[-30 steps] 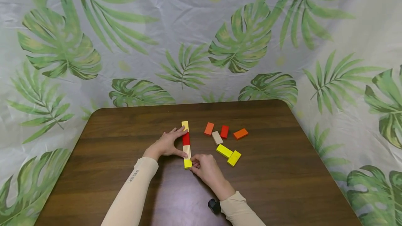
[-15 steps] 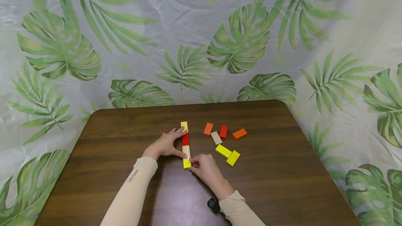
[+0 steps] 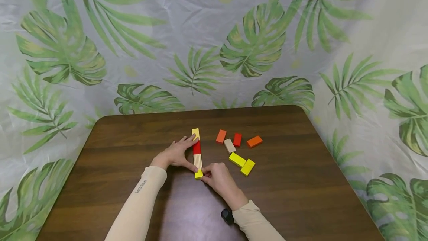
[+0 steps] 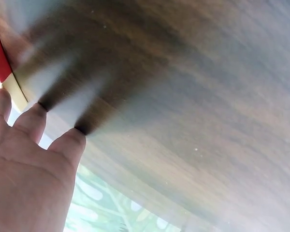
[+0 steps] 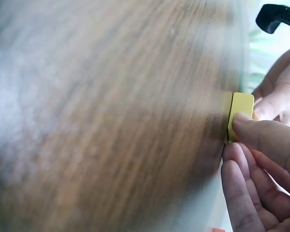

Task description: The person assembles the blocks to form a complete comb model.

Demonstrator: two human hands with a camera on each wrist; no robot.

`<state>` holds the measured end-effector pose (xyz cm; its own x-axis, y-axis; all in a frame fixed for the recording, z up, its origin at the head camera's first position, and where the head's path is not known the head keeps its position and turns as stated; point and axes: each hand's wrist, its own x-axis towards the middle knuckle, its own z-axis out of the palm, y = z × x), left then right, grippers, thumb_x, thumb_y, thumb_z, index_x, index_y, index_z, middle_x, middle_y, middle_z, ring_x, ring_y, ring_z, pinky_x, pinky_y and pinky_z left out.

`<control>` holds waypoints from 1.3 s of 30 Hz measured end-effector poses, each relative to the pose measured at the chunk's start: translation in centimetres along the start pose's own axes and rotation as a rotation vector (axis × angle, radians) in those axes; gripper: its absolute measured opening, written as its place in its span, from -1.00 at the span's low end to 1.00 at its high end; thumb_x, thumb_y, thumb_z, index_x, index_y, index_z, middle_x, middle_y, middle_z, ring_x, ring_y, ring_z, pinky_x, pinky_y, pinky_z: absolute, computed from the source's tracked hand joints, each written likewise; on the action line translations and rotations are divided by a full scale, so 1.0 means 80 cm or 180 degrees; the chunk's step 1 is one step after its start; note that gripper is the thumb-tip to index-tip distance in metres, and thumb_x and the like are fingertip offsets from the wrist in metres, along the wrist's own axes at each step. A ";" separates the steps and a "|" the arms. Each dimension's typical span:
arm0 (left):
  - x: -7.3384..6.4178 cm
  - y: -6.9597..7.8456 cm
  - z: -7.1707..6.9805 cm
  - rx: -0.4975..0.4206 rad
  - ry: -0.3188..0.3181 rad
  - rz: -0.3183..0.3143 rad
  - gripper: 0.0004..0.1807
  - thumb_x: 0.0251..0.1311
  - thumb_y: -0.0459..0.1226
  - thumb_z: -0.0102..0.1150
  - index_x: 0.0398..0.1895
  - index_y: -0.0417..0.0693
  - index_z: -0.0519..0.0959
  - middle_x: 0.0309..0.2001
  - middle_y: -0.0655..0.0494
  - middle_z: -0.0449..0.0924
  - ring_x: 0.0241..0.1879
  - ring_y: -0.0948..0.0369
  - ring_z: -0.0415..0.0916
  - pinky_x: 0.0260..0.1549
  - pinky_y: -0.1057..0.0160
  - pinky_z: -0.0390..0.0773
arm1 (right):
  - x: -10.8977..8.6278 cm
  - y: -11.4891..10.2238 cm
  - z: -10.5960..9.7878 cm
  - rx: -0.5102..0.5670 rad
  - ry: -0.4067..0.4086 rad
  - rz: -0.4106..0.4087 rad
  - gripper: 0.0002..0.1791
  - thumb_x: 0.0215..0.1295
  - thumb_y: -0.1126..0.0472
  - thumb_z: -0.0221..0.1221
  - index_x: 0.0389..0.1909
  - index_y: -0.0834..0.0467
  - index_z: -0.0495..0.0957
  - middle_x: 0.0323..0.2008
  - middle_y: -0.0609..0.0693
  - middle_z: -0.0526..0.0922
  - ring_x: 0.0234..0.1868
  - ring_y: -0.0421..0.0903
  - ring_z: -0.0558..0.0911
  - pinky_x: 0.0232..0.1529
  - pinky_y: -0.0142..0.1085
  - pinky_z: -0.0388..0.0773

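Observation:
A straight row of blocks lies end to end on the table: a pale yellow block (image 3: 195, 131) at the far end, then a red block (image 3: 197, 147), a striped natural-wood block (image 3: 198, 161) and a bright yellow block (image 3: 198, 175) nearest me. My left hand (image 3: 174, 154) is spread along the row's left side. Its index finger touches the pale yellow block, and its thumb lies by the joint between the wood and bright yellow blocks. From the right, my right hand (image 3: 220, 181) pinches the bright yellow block, thumb on its near end (image 5: 242, 104); the other fingers are curled below.
Right of the row lie an orange-red block (image 3: 221, 136), a beige block (image 3: 229, 145), a red block (image 3: 237, 140) and an orange block (image 3: 255, 141). Two yellow blocks (image 3: 236, 160) touch nearer me. A leaf-patterned curtain (image 3: 200, 29) hangs behind the brown table (image 3: 287, 200).
My left thumb has slid slightly toward me, from the wood block to its joint with the bright yellow block. My right hand keeps its place, and the loose blocks have not moved.

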<state>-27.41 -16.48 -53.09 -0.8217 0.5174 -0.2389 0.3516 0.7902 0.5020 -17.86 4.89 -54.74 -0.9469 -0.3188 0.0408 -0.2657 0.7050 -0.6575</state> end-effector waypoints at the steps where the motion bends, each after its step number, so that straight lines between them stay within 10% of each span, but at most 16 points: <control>1: 0.000 0.000 0.000 0.0007 -0.0001 -0.0004 0.35 -0.09 0.24 0.68 0.75 0.10 0.15 0.79 0.07 -0.11 0.76 -0.19 -0.16 0.61 -0.49 -0.12 | 0.001 0.000 0.000 0.0000 0.0011 -0.0015 -0.71 0.16 0.32 0.57 -0.07 0.25 0.86 -0.36 0.02 0.84 -0.47 -0.30 0.64 -0.39 -0.52 0.62; 39: 0.005 0.005 0.005 0.0099 0.0118 -0.0162 0.36 -0.18 0.26 0.72 0.73 0.16 0.20 0.78 0.22 -0.06 0.76 -0.10 -0.09 0.64 -0.41 -0.06 | 0.000 0.028 -0.028 0.0033 -0.0174 0.0118 -0.81 0.28 0.25 0.51 -0.10 0.15 0.84 -0.21 -0.01 0.80 -0.28 -0.21 0.69 -0.18 -0.36 0.73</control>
<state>-27.38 -15.84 -53.31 -0.8547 0.4642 -0.2324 0.3221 0.8253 0.4638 -18.84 7.92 -54.49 -0.9447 -0.3270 -0.0248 -0.2285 0.7105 -0.6656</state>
